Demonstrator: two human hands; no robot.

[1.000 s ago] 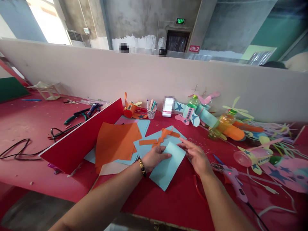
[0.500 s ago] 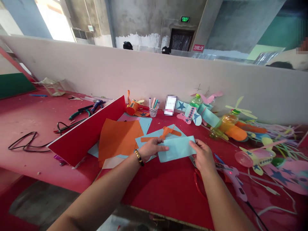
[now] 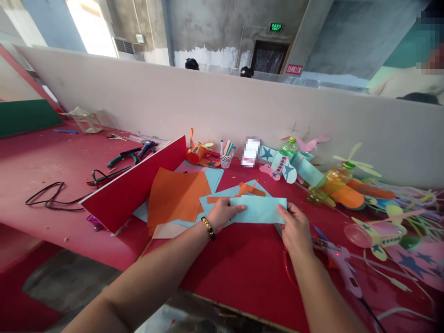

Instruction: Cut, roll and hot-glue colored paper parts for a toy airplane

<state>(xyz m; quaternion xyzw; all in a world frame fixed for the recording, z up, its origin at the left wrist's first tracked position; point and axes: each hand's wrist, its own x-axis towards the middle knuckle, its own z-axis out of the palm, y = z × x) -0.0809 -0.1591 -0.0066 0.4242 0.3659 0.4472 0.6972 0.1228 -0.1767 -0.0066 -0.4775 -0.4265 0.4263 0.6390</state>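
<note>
Left hand (image 3: 224,215) pinches left end of blue paper (image 3: 260,211); right hand (image 3: 295,226) pinches its right end. Paper held level over red table (image 3: 236,273). Glue gun (image 3: 342,264) right of right hand. Orange sheets (image 3: 176,196) left. Farther, pen cup (image 3: 226,161); behind, partition (image 3: 208,106); beyond, exit sign (image 3: 276,27).

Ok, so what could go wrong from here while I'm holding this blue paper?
The pink glue gun near the right forearm shows a red light, so it may be hot and could burn skin. The blue paper, held by the left hand and the right hand, might crease unevenly. The red handle beside that forearm could get knocked.
</note>
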